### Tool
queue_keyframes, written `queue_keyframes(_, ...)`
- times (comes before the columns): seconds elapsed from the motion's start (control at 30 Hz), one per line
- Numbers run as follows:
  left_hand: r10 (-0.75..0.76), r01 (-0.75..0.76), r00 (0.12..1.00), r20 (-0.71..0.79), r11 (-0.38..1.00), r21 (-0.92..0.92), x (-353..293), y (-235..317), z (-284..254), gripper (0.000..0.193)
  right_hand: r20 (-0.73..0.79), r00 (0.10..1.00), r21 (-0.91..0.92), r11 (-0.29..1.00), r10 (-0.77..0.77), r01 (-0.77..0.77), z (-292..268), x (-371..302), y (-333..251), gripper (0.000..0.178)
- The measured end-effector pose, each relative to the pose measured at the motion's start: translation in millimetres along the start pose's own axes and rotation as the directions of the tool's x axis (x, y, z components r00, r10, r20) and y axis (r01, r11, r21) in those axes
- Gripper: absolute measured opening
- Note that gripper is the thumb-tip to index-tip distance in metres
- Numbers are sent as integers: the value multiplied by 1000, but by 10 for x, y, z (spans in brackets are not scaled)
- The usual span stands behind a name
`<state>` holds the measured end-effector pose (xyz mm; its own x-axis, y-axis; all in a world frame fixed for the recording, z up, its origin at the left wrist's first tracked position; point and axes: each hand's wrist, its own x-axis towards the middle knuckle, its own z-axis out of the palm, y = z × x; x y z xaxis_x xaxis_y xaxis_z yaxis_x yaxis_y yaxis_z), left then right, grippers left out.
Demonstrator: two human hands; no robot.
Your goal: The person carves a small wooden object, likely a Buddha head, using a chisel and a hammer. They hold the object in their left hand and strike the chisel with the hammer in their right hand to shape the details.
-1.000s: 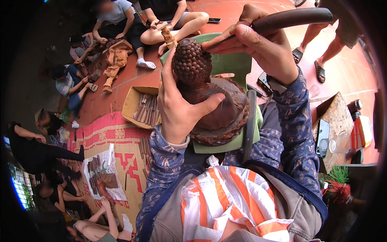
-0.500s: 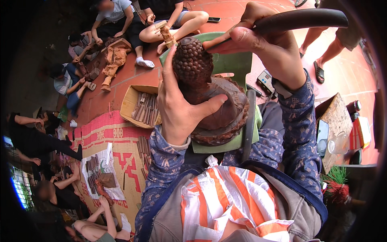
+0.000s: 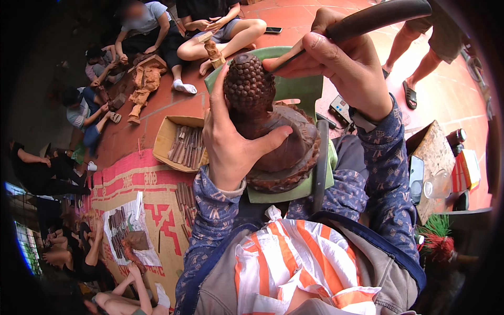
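A dark brown carved wooden statue [image 3: 286, 149] with a head of knobbly curls [image 3: 249, 84] stands before me, its back toward me. My left hand [image 3: 231, 136] braces it: the fingers run up along the left of the head, and the thumb presses on the back. My right hand [image 3: 346, 63] grips a carving tool with a long, dark, curved handle [image 3: 386, 20]. Its fingertips are at the right side of the curls. The tool's working end is mostly hidden by the fingers. Beneath the statue is a green plastic chair [image 3: 304, 86].
A cardboard box [image 3: 164, 139] of chisels stands to the left, beside a patterned mat [image 3: 131, 178] with more tools on paper [image 3: 118, 226]. Several people sit at left and ahead, near a lighter wooden carving [image 3: 144, 89]. At right are a small control box [image 3: 340, 107] and a wooden board [image 3: 433, 144].
The view has shifted slightly. My right hand and the tool sit a little lower and further left, still at the curls. The left hand keeps its hold. A seated person ahead has brought both hands together.
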<state>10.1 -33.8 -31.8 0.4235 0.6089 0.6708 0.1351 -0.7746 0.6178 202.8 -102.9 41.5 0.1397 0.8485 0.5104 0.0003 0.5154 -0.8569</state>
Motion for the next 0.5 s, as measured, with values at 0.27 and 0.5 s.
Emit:
queue_keyframes(0.27, -69, 69, 997, 23, 997, -26, -19, 20, -6, 109, -77, 950, 214, 925, -303, 313, 135, -113, 408, 10)
queue_keyframes(0.5, -23, 23, 1000, 17, 1000, -14, -3, 33, -2, 110, -164, 915, 103, 916, -368, 387, 284, -292, 568, 10)
